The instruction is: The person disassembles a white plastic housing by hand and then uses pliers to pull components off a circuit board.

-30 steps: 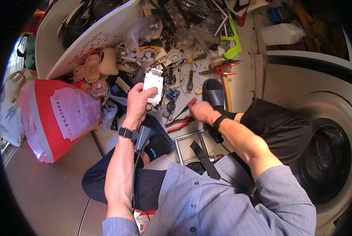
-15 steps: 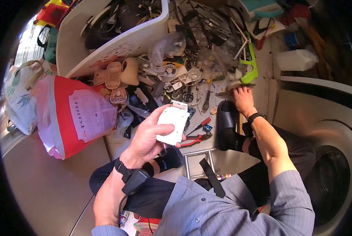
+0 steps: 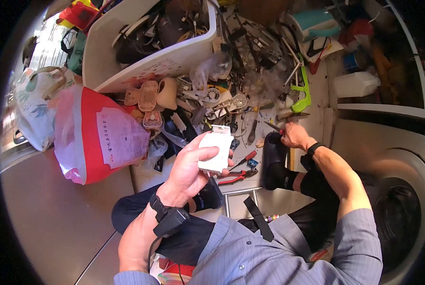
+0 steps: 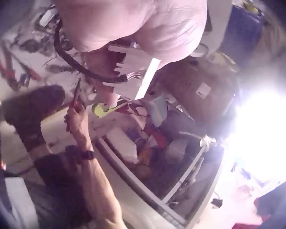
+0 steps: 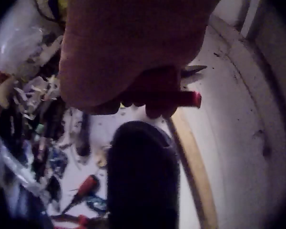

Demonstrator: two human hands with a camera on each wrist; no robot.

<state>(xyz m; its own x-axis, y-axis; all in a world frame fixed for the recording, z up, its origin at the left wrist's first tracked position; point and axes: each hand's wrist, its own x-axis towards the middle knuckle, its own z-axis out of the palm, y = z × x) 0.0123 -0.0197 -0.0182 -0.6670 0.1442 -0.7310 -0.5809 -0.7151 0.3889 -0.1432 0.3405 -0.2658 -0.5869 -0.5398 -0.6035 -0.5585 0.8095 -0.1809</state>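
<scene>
Pale floor (image 3: 147, 179) shows around a heap of mixed scrap parts (image 3: 222, 90). Leftmost sits a red-and-white plastic bag (image 3: 92, 142); then the person's left hand (image 3: 186, 166), its grip wrapped round a flat white plastic casing (image 3: 216, 154). Red-and-black metal pliers (image 3: 236, 179) and a red-handled screwdriver (image 3: 250, 156) lie next. By a black slipper (image 3: 272, 154), the right hand (image 3: 297, 137) grips what seems a red-handled metal tool (image 5: 188, 98).

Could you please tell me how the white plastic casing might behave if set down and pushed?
The white plastic casing is probably stiff, since its edges look straight. It seems light: the left grip alone holds it up. Its flattish, boxy shape suggests sliding rather than rolling.
</scene>
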